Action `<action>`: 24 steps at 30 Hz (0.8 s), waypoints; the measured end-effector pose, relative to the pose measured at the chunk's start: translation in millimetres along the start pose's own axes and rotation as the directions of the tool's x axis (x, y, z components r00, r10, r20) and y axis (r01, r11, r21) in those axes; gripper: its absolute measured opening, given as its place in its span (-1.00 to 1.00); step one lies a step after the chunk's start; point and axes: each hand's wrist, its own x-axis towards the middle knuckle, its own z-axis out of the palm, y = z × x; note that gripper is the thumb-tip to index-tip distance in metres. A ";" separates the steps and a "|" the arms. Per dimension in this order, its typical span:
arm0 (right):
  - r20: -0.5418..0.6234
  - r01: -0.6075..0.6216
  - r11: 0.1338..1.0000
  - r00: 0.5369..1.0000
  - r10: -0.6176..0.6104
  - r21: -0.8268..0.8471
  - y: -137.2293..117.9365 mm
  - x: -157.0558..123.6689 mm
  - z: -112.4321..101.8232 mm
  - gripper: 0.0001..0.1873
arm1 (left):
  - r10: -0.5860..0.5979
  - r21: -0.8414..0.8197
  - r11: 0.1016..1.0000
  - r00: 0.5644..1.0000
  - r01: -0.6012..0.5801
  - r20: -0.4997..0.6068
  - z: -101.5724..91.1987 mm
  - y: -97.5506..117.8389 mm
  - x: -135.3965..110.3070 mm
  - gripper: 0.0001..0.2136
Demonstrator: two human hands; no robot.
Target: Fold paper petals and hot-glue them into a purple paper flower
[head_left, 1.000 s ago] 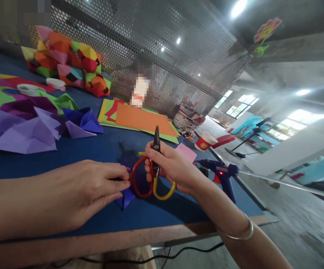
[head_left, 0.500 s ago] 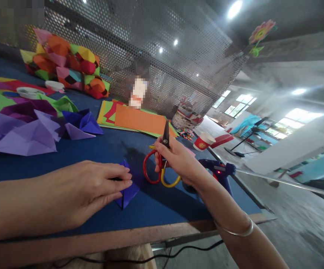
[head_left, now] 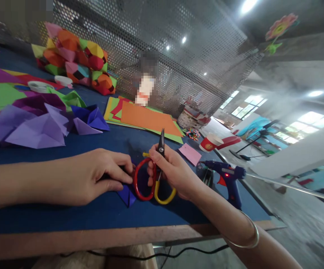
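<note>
My left hand (head_left: pixel 103 177) rests on the blue mat with its fingers bent over a small dark blue folded paper (head_left: pixel 127 196), pinning it down; the fingers cover much of the paper. In my right hand (head_left: pixel 175 170) is a pair of scissors (head_left: pixel 161 149), gripped around the pivot with the blades pointing up and away. Its red and yellow handle loops hang low, the red one right beside the folded paper and my left fingertips; whether they touch I cannot tell.
Light purple folded papers (head_left: pixel 36 129) and a dark blue one (head_left: pixel 93 117) lie left. Coloured sheets (head_left: pixel 150 117) are stacked behind my hands. A pink paper slip (head_left: pixel 190 154), a glue gun (head_left: pixel 226 172) with a red light and a paper cup (head_left: pixel 211 142) stand right.
The scissors have come down and left, their handles closer to the folded paper. My left fingers have bent more over the paper. The view has shifted slightly left.
</note>
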 end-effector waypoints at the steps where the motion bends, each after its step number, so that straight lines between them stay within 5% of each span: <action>1: -0.005 0.000 1.000 1.000 0.000 -0.004 0.0 -0.4 0.5 -0.71 | -0.018 -0.052 0.998 0.999 0.020 0.048 -0.7 -2.8 1.1 -0.78; 9: 0.045 -0.007 0.996 0.999 0.011 -0.087 -3.8 -3.2 9.1 -0.73 | -0.091 -0.187 0.978 0.995 0.097 0.039 0.9 -21.8 3.5 -0.92; 24: 0.026 -0.027 0.990 0.999 0.030 -0.135 -8.4 -5.6 15.0 -0.78 | -0.134 -0.168 0.975 0.988 0.145 0.078 -5.5 -9.3 7.9 -0.97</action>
